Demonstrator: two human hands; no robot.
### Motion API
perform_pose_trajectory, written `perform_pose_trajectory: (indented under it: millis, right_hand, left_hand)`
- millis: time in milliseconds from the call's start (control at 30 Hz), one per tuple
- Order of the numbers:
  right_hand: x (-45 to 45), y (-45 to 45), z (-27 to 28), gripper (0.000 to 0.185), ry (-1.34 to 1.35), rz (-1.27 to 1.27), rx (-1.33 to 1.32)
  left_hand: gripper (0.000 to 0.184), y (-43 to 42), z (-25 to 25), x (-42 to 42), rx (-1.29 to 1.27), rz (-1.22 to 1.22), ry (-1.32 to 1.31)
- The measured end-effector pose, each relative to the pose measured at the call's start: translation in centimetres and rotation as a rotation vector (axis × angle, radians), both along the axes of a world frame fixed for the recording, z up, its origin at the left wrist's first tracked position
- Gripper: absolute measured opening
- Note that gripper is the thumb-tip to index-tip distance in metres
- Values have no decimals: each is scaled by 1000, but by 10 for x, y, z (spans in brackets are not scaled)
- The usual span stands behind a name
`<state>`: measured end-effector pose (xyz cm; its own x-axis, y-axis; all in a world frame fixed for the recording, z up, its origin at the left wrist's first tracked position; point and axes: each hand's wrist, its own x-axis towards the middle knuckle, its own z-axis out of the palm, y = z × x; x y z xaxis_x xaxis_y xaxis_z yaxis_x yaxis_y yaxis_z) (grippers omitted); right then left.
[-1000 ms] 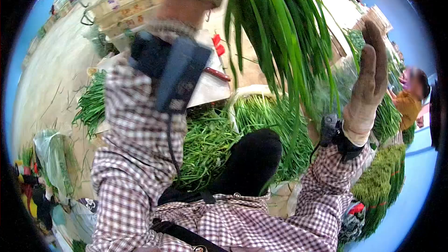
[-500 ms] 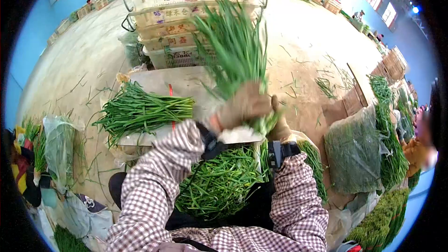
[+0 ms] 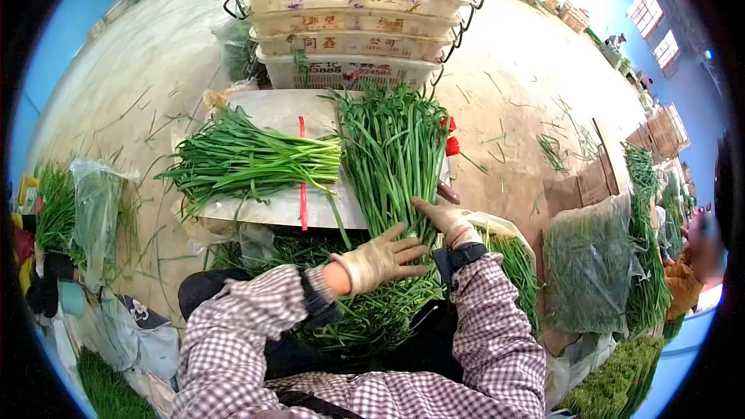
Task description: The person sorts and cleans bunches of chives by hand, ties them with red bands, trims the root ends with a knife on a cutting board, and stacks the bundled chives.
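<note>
A bunch of long green leafy stalks [image 3: 392, 143] lies on the pale board [image 3: 260, 101], its leaves pointing away from me. Over its lower end, my left hand [image 3: 378, 261] has its gloved fingers spread. My right hand [image 3: 448, 221], gloved too, rests against the bunch's lower right side with fingers apart. Left of this bunch, a second bunch [image 3: 248, 157] lies sideways across a red strip [image 3: 303, 174]. A dark knife handle [image 3: 448, 192] shows just above my right hand. Loose greens [image 3: 365, 314] fill the space below the board.
Stacked white crates [image 3: 353, 23] stand behind the board. At right are a plastic-wrapped bundle [image 3: 588, 268], more greens [image 3: 646, 233] and a person in an orange top [image 3: 683, 287]. A bagged bundle [image 3: 97, 221] stands at left. Other people sit far back.
The bunch was lifted high in front of me, then held upright in both hands; now it lies on the board. Both hands have opened. The view has shifted, showing the crates fully.
</note>
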<state>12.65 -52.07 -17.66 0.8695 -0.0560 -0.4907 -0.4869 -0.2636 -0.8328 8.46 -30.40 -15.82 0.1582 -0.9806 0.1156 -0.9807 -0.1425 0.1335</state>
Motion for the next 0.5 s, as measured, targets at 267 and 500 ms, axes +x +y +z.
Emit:
perform_pose_trajectory:
  millis: [267,500]
  right_hand:
    - [28,-47,-6,97,201,-40,89]
    - [68,-54,-53,92,250,43,21]
  left_hand:
    - [55,60,-22,34,-902,944,1561]
    - [79,-23,-79,111,-589,1598,1136]
